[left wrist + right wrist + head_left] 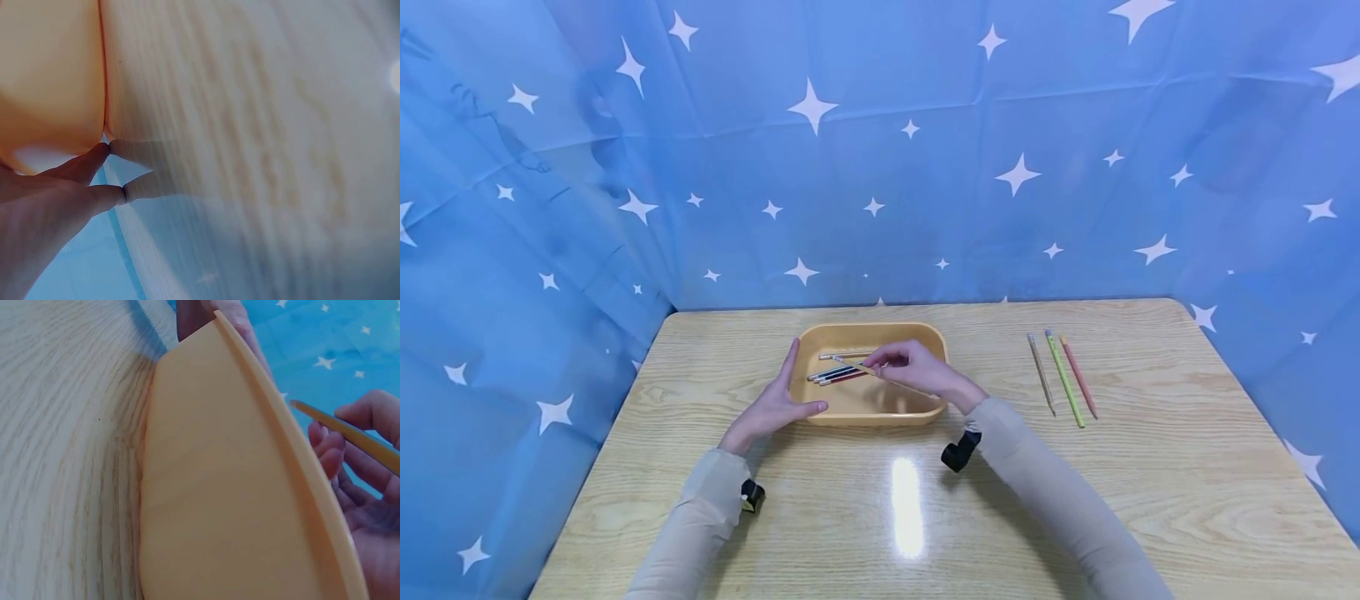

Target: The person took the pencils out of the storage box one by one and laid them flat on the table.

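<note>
A shallow yellow-orange plastic bin (872, 420) stands at the far middle of the table. My left hand (778, 404) rests against its left end, fingers straight along the side and thumb stretched toward the front rim; in the left wrist view fingertips (103, 150) lie by the bin's wall. Over the bin, my right hand (913, 367) pinches a yellow pencil (369, 445) between thumb and fingers, its length slanting across the opening. Beneath it, several pencils (835, 375) with dark, red and light bodies lie together on the bin's floor, partly hidden by the right hand.
Right of the bin, a grey-brown pencil (1041, 375), a light green pencil (1064, 377) and a pinkish-red pencil (1078, 377) lie side by side on the wood-grain table (820, 517). A blue star-patterned curtain (880, 167) hangs behind the far edge and along the left.
</note>
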Available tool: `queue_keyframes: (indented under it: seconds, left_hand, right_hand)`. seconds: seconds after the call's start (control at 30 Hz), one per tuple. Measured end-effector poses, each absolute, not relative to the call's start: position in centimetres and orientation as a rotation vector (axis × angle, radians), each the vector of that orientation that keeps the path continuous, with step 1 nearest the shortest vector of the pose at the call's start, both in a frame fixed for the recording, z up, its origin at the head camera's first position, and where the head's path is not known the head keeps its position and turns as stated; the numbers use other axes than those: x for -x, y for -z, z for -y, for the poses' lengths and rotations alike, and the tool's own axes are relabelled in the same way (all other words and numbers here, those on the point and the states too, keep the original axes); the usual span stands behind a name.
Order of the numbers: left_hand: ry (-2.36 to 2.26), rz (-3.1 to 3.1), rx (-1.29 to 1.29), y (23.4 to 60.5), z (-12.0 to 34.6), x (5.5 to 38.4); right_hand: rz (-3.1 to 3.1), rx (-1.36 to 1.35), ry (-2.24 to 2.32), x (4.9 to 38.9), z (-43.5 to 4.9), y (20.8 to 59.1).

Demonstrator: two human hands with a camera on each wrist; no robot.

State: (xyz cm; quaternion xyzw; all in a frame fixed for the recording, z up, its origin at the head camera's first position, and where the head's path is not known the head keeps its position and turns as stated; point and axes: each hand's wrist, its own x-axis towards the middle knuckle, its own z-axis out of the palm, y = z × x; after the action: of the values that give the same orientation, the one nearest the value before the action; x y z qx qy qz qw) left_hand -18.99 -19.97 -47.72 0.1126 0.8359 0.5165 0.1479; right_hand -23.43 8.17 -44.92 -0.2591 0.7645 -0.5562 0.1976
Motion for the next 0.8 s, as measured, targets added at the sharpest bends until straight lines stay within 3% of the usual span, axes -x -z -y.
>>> queue_keyframes:
  seconds: [0.27,0.8]
  left_hand:
    - [-1.515,-2.359,-0.337,44.0,19.1,17.5]
    - [-1.474,-2.380,-0.332,43.8,19.1,17.3]
  right_hand:
    - [-2.216,0.687,1.613,23.2,-10.1,44.3]
    - [-2.422,0.488,1.635,22.2,-16.4,43.6]
